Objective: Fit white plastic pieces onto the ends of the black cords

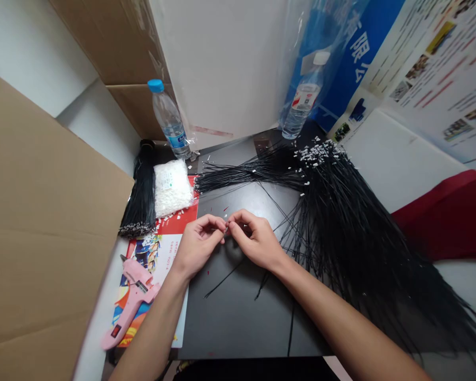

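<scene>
My left hand (200,238) and my right hand (256,238) meet above the dark table, thumbs and forefingers pinched and almost touching. Whatever is between the fingertips is tiny and mostly hidden; a small white piece (225,216) shows just beyond them. A thin black wire (225,279) comes out below the right hand and crosses the tabletop toward me. To the right lies a large heap of black wires (341,211), their far ends carrying small white connectors (319,153). A smaller bundle of black wires (246,177) stretches across the table beyond my hands.
On the left, a pink glue gun (133,296) rests on a colourful printed sheet (174,296), near a bag of white pieces (172,188) and another black wire bundle (140,196). Two water bottles, one blue-capped (170,124), one white-capped (303,100), stand behind. Cardboard (47,211) borders the left.
</scene>
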A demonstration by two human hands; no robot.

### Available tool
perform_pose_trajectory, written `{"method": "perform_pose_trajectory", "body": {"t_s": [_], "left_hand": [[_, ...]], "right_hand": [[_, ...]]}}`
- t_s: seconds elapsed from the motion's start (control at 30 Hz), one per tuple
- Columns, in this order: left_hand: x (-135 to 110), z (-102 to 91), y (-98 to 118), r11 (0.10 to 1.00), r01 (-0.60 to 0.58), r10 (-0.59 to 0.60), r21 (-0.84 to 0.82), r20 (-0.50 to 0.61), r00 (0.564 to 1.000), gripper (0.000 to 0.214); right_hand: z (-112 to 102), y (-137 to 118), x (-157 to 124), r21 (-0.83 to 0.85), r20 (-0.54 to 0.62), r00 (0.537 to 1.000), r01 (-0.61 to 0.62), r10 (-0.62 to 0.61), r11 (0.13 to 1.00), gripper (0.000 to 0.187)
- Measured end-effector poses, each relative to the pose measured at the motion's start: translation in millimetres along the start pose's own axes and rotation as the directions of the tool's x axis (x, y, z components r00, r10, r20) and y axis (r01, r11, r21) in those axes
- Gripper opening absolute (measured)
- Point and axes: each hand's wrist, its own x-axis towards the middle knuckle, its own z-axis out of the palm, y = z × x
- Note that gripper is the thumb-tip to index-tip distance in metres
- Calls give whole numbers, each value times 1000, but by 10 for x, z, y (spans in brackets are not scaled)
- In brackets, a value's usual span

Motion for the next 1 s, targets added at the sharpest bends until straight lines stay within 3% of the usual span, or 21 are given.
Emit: {"method": "perform_pose_trajectory", "body": {"t_s": [0.23,0.4,0.5,0.6,0.8,1.0], "left_hand": [[-30,-24,41,996,-11,13,89,-21,1000,14],[-53,-117,44,923,10,54,384,-155,986,14],[-40,-161,83,763,-27,161,646,-148,976,12],[35,-113,173,542,-119,276,832,-42,960,15],[373,220,315,255,-89,169,963,46,985,30],[642,362,156,56,-132,175,990,120,977,30]], "right_hand": [[-14,-17,2,-50,9,1000,6,-5,999,13],[-160,4,45,-142,-126,990,-77,59,987,16],[-266,61,70,-246,-234,972,-69,10,967,15],[-316,141,78,-319,-236,970,-16,-63,948,14],[-318,286,95,-405,-172,967,105,-188,908,16],[-350,350,125,-429,-171,961,127,-219,894,14]]}}
